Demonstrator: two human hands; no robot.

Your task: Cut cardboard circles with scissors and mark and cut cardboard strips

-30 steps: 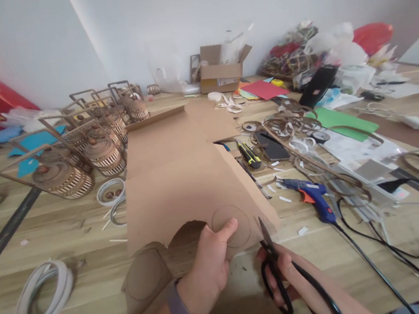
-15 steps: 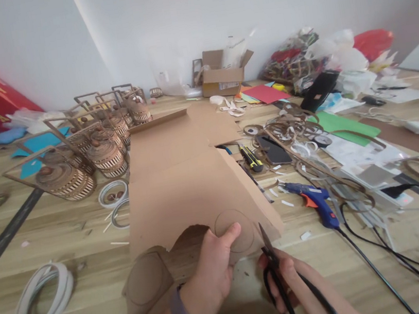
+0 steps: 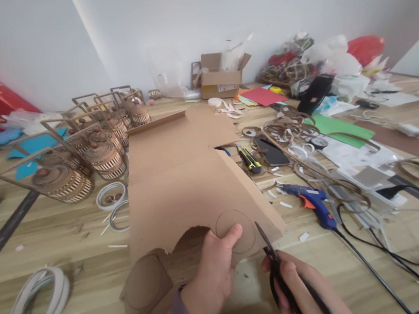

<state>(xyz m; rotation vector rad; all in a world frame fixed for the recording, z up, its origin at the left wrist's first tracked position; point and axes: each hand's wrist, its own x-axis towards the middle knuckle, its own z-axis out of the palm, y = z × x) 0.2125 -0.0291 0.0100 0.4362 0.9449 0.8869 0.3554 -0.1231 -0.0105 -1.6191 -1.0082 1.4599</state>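
Brown cardboard makes up the big cardboard sheet [image 3: 175, 193], and it seems to be getting cut right now. The left hand [image 3: 211, 266] pinches the sheet's near edge, with its thumb on top, on a drawn circle [image 3: 224, 222]. Its other fingers are mostly hidden, so I can't tell just how they sit. The right hand [image 3: 300, 279] holds black scissors [image 3: 273, 262] by the handles, at the sheet's near right corner. One blade lies over the sheet; I can't see the other well.

I think the next snip calls for a steady sheet, a slow turn along the round line, and a thumb kept away from the blades. So the sheet reaches out in front of both hands, and the circle is between them, closer to the left one. A loose cardboard piece [image 3: 146, 288] with its own circle is just below the sheet's near left corner. Right of the sheet lies a blue glue gun [image 3: 317, 204].
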